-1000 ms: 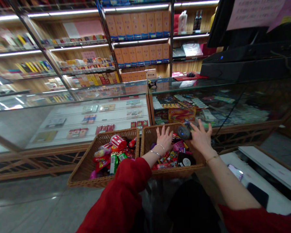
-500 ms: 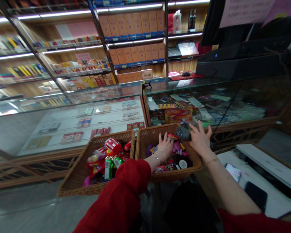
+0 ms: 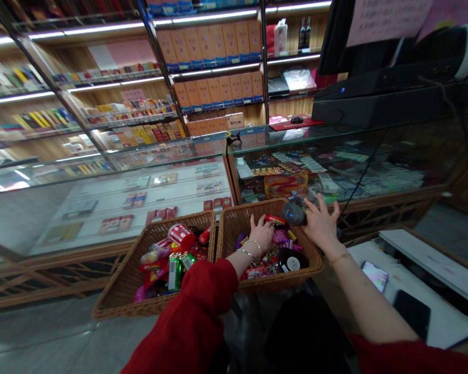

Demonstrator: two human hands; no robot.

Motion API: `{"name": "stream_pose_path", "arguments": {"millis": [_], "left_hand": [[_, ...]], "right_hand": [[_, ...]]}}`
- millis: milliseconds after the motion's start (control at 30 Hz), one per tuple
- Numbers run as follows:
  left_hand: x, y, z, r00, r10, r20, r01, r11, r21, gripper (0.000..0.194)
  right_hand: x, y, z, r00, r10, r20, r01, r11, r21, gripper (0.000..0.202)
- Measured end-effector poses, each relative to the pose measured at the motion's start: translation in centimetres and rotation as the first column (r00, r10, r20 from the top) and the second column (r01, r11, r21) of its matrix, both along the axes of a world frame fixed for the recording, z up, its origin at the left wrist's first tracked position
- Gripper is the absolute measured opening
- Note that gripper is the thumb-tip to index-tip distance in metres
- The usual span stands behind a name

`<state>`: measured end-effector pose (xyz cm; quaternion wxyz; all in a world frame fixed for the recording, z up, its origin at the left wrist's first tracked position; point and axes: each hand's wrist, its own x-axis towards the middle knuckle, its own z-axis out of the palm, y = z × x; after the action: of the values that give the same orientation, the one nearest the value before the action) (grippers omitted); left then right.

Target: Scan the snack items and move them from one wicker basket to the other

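My left hand [image 3: 260, 235] is inside the right wicker basket [image 3: 315, 257], bent over wrapped snacks with its fingers apart. Its fingertips are beside a red packet [image 3: 275, 220]; whether they touch it I cannot tell. Purple-wrapped sweets [image 3: 283, 239] and a black pack with a white round label [image 3: 292, 261] lie to its right. At the basket's far right corner, my right hand [image 3: 320, 224] is on a dark barcode scanner [image 3: 294, 213] showing a blue light. Some of its fingers are raised and spread, and the scanner's handle is hidden beneath the hand.
To the left, a second wicker basket [image 3: 113, 291] holds a red-striped tub [image 3: 181, 235] and green packets [image 3: 174, 271]. Behind stands a glass display counter [image 3: 171, 150]. On the right are a phone [image 3: 375, 276], a dark flat object [image 3: 411, 311] and a white machine [image 3: 432, 270].
My left hand has shifted slightly left and back in the basket, showing more of the red packet and purple sweets. My right hand and the scanner have stayed nearly in place.
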<state>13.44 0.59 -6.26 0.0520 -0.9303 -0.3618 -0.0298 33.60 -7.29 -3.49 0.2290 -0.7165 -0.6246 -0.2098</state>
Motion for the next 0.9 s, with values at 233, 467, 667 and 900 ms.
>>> {"name": "stream_pose_path", "arguments": {"millis": [233, 467, 667, 900], "left_hand": [[-1.2, 0.2, 2.0, 0.997, 0.057, -0.048, -0.059, 0.997, -0.047, 0.049], [-3.1, 1.2, 4.3, 0.973, 0.183, -0.138, -0.206, 0.961, -0.182, 0.049], [-5.1, 1.0, 3.9, 0.964, 0.191, -0.186, -0.235, 0.940, -0.249, 0.058], [-5.3, 0.3, 2.2, 0.946, 0.241, -0.216, -0.298, 0.910, -0.290, 0.057]], "right_hand": [[-0.4, -0.1, 0.5, 1.000, 0.006, -0.002, -0.006, 1.000, -0.005, 0.023], [-1.4, 0.2, 0.8, 0.998, 0.054, -0.012, -0.053, 0.998, 0.038, 0.023], [-2.2, 0.4, 1.1, 0.998, 0.061, 0.002, -0.061, 0.998, 0.009, 0.022], [-2.6, 0.4, 1.3, 0.998, 0.067, 0.009, -0.067, 0.998, -0.008, 0.022]]}}
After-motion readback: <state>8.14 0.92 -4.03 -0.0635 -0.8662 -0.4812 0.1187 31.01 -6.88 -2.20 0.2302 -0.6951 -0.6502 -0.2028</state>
